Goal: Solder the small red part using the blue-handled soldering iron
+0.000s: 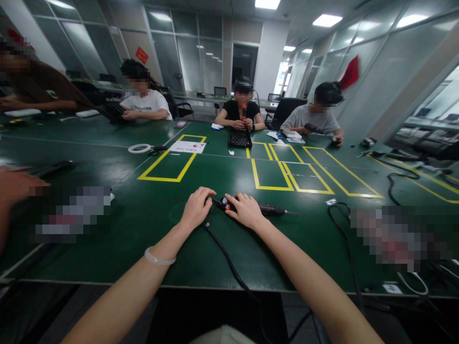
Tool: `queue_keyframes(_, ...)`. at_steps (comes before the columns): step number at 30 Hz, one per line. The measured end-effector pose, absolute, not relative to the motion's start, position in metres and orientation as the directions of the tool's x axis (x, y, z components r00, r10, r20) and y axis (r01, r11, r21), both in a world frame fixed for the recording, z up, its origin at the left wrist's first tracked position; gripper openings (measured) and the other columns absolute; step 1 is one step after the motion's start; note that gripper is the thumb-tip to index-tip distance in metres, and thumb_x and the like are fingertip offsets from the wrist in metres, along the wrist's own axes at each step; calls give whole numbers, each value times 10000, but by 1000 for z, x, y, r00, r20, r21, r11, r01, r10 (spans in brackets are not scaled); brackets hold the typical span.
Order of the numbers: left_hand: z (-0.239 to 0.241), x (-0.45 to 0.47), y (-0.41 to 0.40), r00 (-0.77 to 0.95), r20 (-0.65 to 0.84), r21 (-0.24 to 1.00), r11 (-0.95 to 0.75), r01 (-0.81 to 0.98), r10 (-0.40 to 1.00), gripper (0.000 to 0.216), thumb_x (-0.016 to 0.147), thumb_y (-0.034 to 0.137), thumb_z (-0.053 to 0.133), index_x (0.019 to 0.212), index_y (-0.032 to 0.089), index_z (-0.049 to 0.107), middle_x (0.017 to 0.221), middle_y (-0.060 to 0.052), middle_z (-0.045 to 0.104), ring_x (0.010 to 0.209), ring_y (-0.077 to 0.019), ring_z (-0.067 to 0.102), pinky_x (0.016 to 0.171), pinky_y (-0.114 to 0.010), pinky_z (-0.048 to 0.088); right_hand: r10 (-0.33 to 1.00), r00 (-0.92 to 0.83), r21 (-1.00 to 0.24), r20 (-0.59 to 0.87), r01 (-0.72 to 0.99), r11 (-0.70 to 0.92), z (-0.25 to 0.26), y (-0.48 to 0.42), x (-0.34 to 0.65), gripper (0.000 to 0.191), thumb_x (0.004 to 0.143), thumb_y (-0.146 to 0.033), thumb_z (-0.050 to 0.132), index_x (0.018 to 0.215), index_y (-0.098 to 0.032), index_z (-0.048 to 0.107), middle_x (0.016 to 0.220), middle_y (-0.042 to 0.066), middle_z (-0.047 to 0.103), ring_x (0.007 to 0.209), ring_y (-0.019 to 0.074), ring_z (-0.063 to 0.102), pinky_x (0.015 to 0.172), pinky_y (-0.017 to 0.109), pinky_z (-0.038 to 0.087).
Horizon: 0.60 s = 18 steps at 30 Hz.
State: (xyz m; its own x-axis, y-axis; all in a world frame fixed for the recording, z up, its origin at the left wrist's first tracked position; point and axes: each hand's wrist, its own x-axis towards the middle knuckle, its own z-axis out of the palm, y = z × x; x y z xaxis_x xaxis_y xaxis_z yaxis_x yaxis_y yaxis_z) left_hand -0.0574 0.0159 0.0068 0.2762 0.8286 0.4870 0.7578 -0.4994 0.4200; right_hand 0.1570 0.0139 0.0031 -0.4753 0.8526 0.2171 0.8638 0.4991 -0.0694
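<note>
A black electric screwdriver (271, 209) lies on the green table in front of me, its thin bit pointing right. My right hand (246, 211) is over the body of the screwdriver, with the fingers curled round it. At the tool's rear end, my left hand (196, 209) pinches with thumb and fingers where a black cable (229, 265) comes up. The cable's end is mostly hidden by these fingers. From there the cable runs down over the table's front edge.
Yellow tape outlines (274, 188) mark the table. A white sheet (188, 146) and a white cable coil (139, 148) lie farther off. Several people sit around the table; one across has a black tray (240, 139). A neighbour's hand (17, 186) is at left. Another black cable (344, 234) lies right.
</note>
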Motion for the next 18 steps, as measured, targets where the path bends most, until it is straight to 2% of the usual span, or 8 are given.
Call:
queue_keyframes(3, 7, -57, 16, 279, 479, 425, -498, 756, 832, 241, 889, 151, 405, 1028, 206, 594, 1069, -52, 600, 1046, -211, 558, 908, -357, 445, 860, -464, -71, 214, 870, 487, 4, 14, 156, 582, 927, -553, 454, 1418, -241, 419, 1168, 130, 577, 1070, 266, 531, 882, 375, 417)
queue_keyframes(7, 7, -58, 17, 275, 484, 438, -502, 746, 831, 244, 891, 153, 410, 1036, 203, 600, 1067, -53, 600, 1042, -207, 560, 910, -354, 446, 879, -438, -74, 188, 886, 457, 4, 18, 156, 506, 905, -562, 492, 1264, -209, 540, 1099, 127, 589, 1035, 263, 547, 872, 368, 428)
queue_keyframes(11, 6, -61, 18, 256, 489, 450, -493, 745, 834, 245, 892, 155, 411, 1031, 198, 609, 1060, -53, 603, 1038, -208, 559, 910, -360, 445, 919, -360, -86, 159, 923, 376, 2, 24, 170, 469, 892, -570, 507, 1151, -186, 581, 1058, 130, 596, 1025, 262, 560, 856, 356, 442)
queue_keyframes(15, 6, -61, 18, 263, 481, 451, -493, 744, 836, 242, 886, 156, 418, 1021, 203, 613, 1057, -52, 606, 1033, -211, 559, 910, -369, 442, 961, -241, -102, 137, 961, 255, 0, 29, 200, 483, 903, -588, 467, 1150, -190, 585, 1068, 134, 598, 1014, 257, 579, 840, 344, 449)
queue_keyframes(18, 7, -61, 17, 269, 469, 452, -490, 746, 841, 237, 889, 162, 418, 1015, 204, 614, 1058, -50, 603, 1024, -212, 562, 892, -366, 445, 979, -147, -96, 138, 982, 161, -2, 32, 226, 532, 896, -600, 466, 1240, -203, 547, 1112, 143, 591, 1031, 269, 580, 836, 352, 451)
